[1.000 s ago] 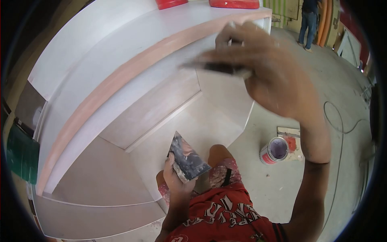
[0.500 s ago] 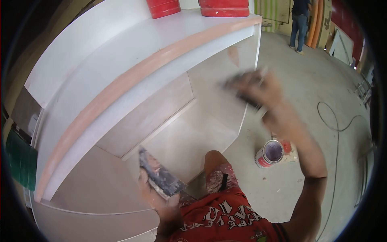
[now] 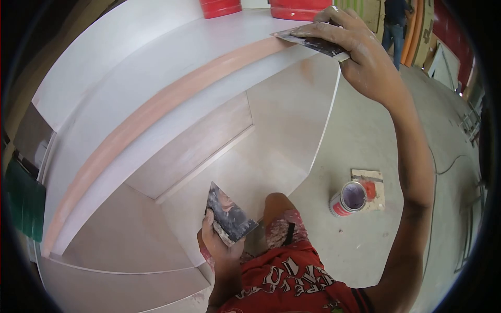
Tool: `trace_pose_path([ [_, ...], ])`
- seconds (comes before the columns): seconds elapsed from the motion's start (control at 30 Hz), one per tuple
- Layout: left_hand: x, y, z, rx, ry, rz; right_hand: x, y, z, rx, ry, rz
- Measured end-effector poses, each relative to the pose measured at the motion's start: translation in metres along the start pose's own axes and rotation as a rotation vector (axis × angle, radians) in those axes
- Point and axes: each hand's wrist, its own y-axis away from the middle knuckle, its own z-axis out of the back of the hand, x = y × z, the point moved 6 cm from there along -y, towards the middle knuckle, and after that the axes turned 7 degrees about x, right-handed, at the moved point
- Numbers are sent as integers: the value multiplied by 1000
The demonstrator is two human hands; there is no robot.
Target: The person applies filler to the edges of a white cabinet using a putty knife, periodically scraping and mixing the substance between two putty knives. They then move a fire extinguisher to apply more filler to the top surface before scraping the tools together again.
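In my right hand (image 3: 355,44) is a dark putty knife (image 3: 321,46), its blade laid against the right end of the counter's curved edge band (image 3: 172,96), which is coated in pinkish filler. My fingers press on the blade from above. My left hand (image 3: 222,240) grips a second, wide putty knife (image 3: 228,214) by its base, low in front of my body. A dab of pinkish filler sits on that dark, smeared blade. The white curved counter (image 3: 156,57) spans the left and centre, with an open recess under its top.
Two red containers (image 3: 222,7) stand on the counter top. On the floor at right, an open can (image 3: 349,199) of purplish-grey paste sits by a smeared board (image 3: 368,182). A cable (image 3: 433,208) runs along the floor. One person (image 3: 395,26) stands at the back; a green container (image 3: 25,201) is far left.
My right hand has moved up from in front of the counter's side to the right end of its edge band. My left hand's putty knife has shifted right, its blade turned more toward me.
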Motion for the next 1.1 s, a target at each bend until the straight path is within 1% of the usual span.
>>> trace_pose_path([
  [0.03,-3,1,1,-9,1,-7,9,-9,1,101,-71,-25],
  [0.07,-6,3,-4,72,26,-15,18,-17,1,203,-143,-47],
  [0.1,-7,3,-9,153,50,-25,31,-22,6,201,-153,-36],
  [0.13,-10,2,-8,143,52,-36,46,-26,9,225,-141,-35],
  [0.17,-8,0,-3,69,126,33,55,-30,9,248,-129,-34],
  [0.2,-5,0,3,-3,202,100,58,-33,5,247,-137,-21],
  [0.27,-9,2,9,-4,255,97,68,-41,0,241,-229,72],
  [0.3,-10,3,11,7,305,107,75,-45,1,241,-231,80],
  [0.33,-10,4,12,7,308,104,87,-48,4,231,-245,135],
  [0.37,-14,5,13,35,259,86,99,-50,9,223,-258,189],
  [0.43,-20,8,17,61,216,71,118,-51,27,235,-309,175],
  [0.47,-22,9,18,143,234,80,124,-51,33,241,-359,158],
  [0.5,-24,10,18,226,251,88,122,-39,26,28,-322,253],
  [0.53,-25,12,21,232,256,90,134,-29,26,30,-315,253],
  [0.6,-23,16,38,24,256,83,137,1,21,83,-998,-261],
  [0.63,-20,20,41,31,263,90,145,12,2,376,-1237,-405],
  [0.67,-23,25,38,147,169,56,158,28,-14,678,-1467,-557],
  [0.7,-27,29,34,266,73,21,171,47,-35,895,-1421,-641],
  [0.73,-30,35,25,276,73,31,185,69,-60,1108,-1365,-723],
  [0.8,-37,45,4,197,12,79,209,103,-88,1197,-1464,-1126],
  [0.83,-36,41,4,219,-3,137,210,114,-95,1186,-1463,-1138],
  [0.87,-33,37,13,226,-2,149,206,125,-99,1155,-1450,-1064],
  [0.9,-23,33,30,191,2,211,202,134,-102,1128,-1431,-993],
  [0.93,-15,31,39,161,6,273,194,146,-107,1119,-1422,-1010],
  [0.97,-14,35,33,249,150,287,184,157,-112,1142,-1312,-1013],
  [1.0,-15,37,32,255,152,306,181,166,-113,1168,-1208,-1020],
  [1.03,-20,35,32,257,201,266,178,166,-104,992,-1226,-1144],
  [1.07,-24,32,32,259,251,223,188,172,-102,982,-1219,-1160],
  [1.1,-23,28,35,269,254,236,188,172,-92,504,-1197,-1225],
])
